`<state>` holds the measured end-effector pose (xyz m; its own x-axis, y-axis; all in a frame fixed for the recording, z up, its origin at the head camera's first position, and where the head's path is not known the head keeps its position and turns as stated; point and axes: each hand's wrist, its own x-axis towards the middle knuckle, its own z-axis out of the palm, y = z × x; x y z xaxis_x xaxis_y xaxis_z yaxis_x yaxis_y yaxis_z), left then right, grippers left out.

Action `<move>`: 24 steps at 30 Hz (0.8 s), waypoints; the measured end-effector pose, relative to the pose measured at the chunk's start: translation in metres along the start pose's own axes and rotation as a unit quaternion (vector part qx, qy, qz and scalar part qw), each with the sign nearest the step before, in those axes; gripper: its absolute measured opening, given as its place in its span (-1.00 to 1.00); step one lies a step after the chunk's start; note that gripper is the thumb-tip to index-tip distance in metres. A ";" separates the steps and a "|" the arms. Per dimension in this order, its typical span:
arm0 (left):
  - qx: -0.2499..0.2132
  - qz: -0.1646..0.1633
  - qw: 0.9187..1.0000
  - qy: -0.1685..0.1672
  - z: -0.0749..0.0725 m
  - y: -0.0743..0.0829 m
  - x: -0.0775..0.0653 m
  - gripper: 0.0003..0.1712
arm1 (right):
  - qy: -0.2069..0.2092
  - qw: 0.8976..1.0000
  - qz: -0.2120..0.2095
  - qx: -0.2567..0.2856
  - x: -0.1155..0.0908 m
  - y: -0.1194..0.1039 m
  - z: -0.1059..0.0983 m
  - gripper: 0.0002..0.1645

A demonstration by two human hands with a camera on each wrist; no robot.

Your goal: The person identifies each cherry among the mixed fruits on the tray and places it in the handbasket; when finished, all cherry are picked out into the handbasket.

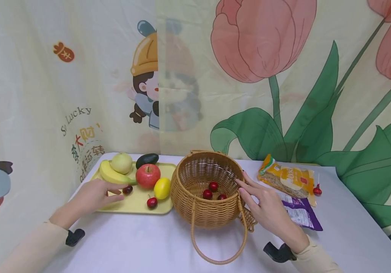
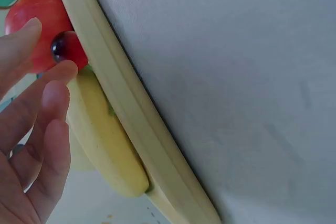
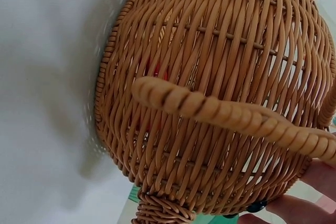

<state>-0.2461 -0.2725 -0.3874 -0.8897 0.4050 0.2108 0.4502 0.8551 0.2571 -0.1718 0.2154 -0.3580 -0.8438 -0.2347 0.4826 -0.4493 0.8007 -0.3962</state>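
Observation:
My left hand (image 1: 94, 195) reaches over the yellow tray (image 1: 134, 207), thumb and forefinger parted beside a dark cherry (image 1: 127, 190). In the left wrist view that cherry (image 2: 69, 48) appears just past the fingertips, in front of the red apple (image 2: 42, 19). A red cherry (image 1: 152, 203) lies further right on the tray. My right hand (image 1: 267, 203) rests with fairly straight fingers on the right rim of a wicker basket (image 1: 205, 214). Inside it are three red cherries (image 1: 207, 194). The right wrist view shows the basket's woven side (image 3: 210, 51), with fingertips partly hidden at its rim.
A banana (image 1: 113, 173), pale round fruit (image 1: 121, 163), dark avocado-like fruit (image 1: 147, 160) and lemon (image 1: 162, 188) share the tray. The basket's handle (image 1: 219, 261) hangs toward the front. An orange-and-clear packet (image 1: 287, 178) and a purple packet (image 1: 302, 214) lie to the right.

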 end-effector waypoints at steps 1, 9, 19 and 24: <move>0.005 0.006 1.000 0.001 0.002 0.001 0.003 -0.55 | 0.000 1.000 0.001 0.001 0.000 0.000 0.000 -0.55; 0.042 0.034 0.999 0.004 0.009 -0.003 0.019 -0.60 | -0.004 1.000 0.010 0.008 0.000 0.002 0.000 -0.54; 0.015 0.035 0.999 -0.004 0.014 -0.004 0.025 -0.72 | -0.008 1.000 0.017 0.008 0.000 0.001 0.000 -0.53; 0.011 0.036 0.999 -0.004 0.014 -0.003 0.026 -0.73 | -0.001 1.000 0.010 0.004 0.000 0.000 0.001 -0.55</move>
<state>-0.2718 -0.2602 -0.3963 -0.8561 0.4674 0.2205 0.5105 0.8311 0.2207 -0.1723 0.2153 -0.3586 -0.8529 -0.2197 0.4736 -0.4349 0.8009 -0.4117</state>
